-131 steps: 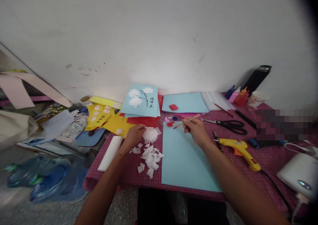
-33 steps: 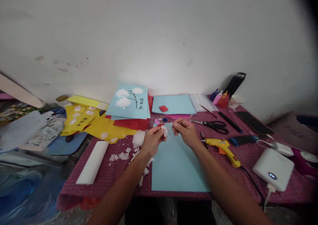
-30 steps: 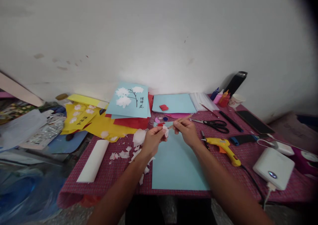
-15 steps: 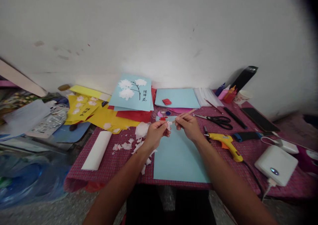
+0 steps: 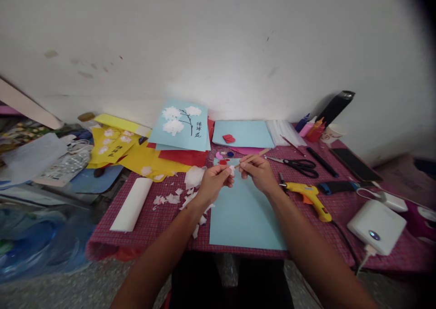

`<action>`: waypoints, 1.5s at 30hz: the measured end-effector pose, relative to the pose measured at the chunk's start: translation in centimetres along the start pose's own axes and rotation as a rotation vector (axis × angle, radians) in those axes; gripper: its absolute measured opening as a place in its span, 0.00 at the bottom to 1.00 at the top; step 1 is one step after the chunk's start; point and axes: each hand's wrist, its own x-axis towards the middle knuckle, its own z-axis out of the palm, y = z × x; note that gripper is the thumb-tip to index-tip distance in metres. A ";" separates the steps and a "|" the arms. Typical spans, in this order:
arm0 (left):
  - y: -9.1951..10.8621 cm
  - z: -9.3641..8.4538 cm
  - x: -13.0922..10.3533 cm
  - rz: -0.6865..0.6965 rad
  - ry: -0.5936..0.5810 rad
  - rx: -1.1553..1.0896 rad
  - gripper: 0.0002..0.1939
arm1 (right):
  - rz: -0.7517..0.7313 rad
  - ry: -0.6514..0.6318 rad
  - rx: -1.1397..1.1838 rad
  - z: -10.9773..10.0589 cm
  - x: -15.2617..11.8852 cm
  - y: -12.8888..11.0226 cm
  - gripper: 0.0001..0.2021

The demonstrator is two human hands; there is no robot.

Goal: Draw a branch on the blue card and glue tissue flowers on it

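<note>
Over the upper part of a light blue sheet of paper [image 5: 247,218], my two hands work close together. My left hand [image 5: 216,179] pinches a small crumpled piece of white tissue paper [image 5: 232,169] between thumb and fingers. In my right hand [image 5: 257,171] is a thin wooden stick [image 5: 264,152], slanting up to the right. Its lower end meets or nearly meets the tissue; the exact contact is too small to see. White tissue scraps [image 5: 170,199] lie left of the sheet.
A finished card with white flowers [image 5: 174,126] leans at the back. Scissors [image 5: 301,166], a yellow glue gun [image 5: 309,195], a black marker [image 5: 322,161] and a white box with a cable [image 5: 376,227] lie right. A white paper roll [image 5: 132,204] lies left.
The tissue piece looks more bunched around the stick's end. Both hands stay nearly in place, and the camera view has shifted slightly.
</note>
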 end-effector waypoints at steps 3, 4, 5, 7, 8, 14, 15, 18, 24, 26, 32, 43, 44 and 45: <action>0.1 0.0 -0.1 -0.012 0.008 0.001 0.18 | 0.000 -0.005 -0.013 0.1 0.0 0.1 0.09; 0.1 0.0 -0.1 -0.026 0.003 -0.006 0.19 | 0.004 -0.011 -0.012 0.1 0.0 0.1 0.09; 0.2 -0.1 -0.1 -0.045 -0.008 -0.018 0.19 | 0.008 -0.019 -0.007 0.1 0.0 0.1 0.09; 0.3 -0.1 -0.2 -0.093 -0.038 -0.054 0.19 | 0.016 -0.036 0.007 0.0 -0.2 0.1 0.09; 0.3 -0.2 -0.2 -0.117 -0.050 -0.073 0.19 | 0.019 -0.045 0.014 -0.1 -0.3 0.0 0.10; 0.3 -0.5 -0.1 -0.161 -0.080 -0.107 0.19 | 0.025 -0.059 0.010 -0.2 -0.3 0.0 0.13; 0.2 -0.5 -0.1 -0.150 -0.083 -0.094 0.19 | 0.024 -0.052 0.003 -0.1 -0.2 0.0 0.12; -0.1 -0.4 0.0 -0.108 -0.075 -0.036 0.20 | 0.020 -0.024 -0.021 0.1 -0.1 0.0 0.11; -0.4 0.1 0.0 0.030 -0.036 0.144 0.16 | 0.045 0.004 -0.003 0.5 -0.2 0.1 0.10; -0.3 0.1 -0.1 0.040 -0.038 0.141 0.15 | 0.065 -0.023 0.019 0.5 -0.3 0.0 0.10; 0.0 0.0 0.0 -0.081 -0.059 0.006 0.18 | 0.072 -0.103 0.013 -0.1 -0.3 -0.2 0.14; -0.7 -0.2 0.1 0.040 -0.061 0.125 0.15 | 0.024 -0.041 -0.039 0.3 -0.3 0.0 0.09; -0.6 -0.2 0.1 0.049 -0.066 0.140 0.14 | 0.027 -0.054 -0.032 0.3 -0.4 0.0 0.09; -0.6 -0.2 0.0 0.052 -0.068 0.145 0.14 | 0.030 -0.069 -0.025 0.3 -0.4 -0.1 0.09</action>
